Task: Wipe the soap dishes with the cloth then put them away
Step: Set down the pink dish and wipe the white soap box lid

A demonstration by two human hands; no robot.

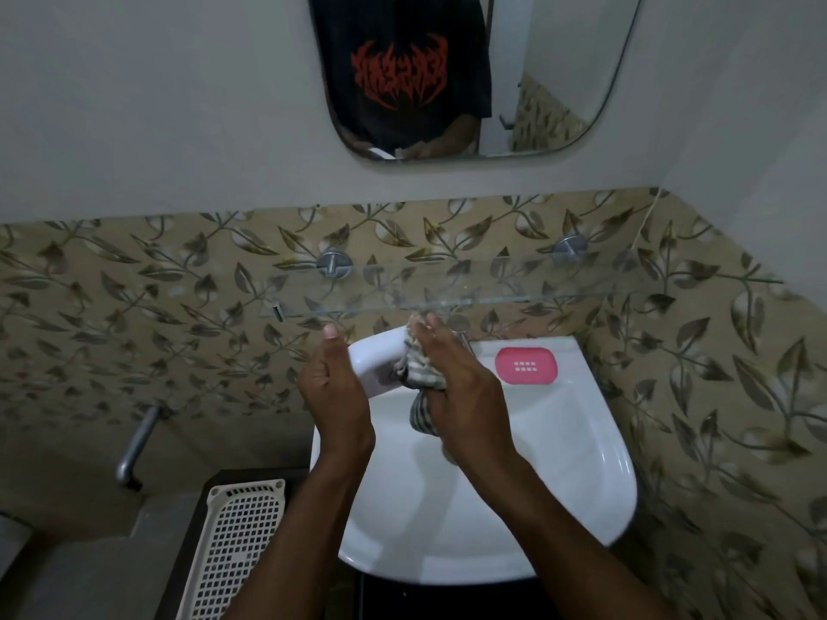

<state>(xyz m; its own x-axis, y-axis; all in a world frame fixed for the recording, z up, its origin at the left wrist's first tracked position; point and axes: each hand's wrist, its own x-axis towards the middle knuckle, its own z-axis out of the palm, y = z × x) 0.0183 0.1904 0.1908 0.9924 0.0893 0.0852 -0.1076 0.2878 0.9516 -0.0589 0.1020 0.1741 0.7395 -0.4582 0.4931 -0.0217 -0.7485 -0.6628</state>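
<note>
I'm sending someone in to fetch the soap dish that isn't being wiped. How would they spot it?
Find the white sink below the glass shelf. On its back right ledge lies the pink soap dish, flat, with small white drain slots in its middle; the white soap dish is held in hand.

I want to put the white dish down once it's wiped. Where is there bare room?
The glass shelf above the sink looks bare along its length. The basin is open below the hands. The sink's back ledge is crowded: pink dish and tap.
</note>
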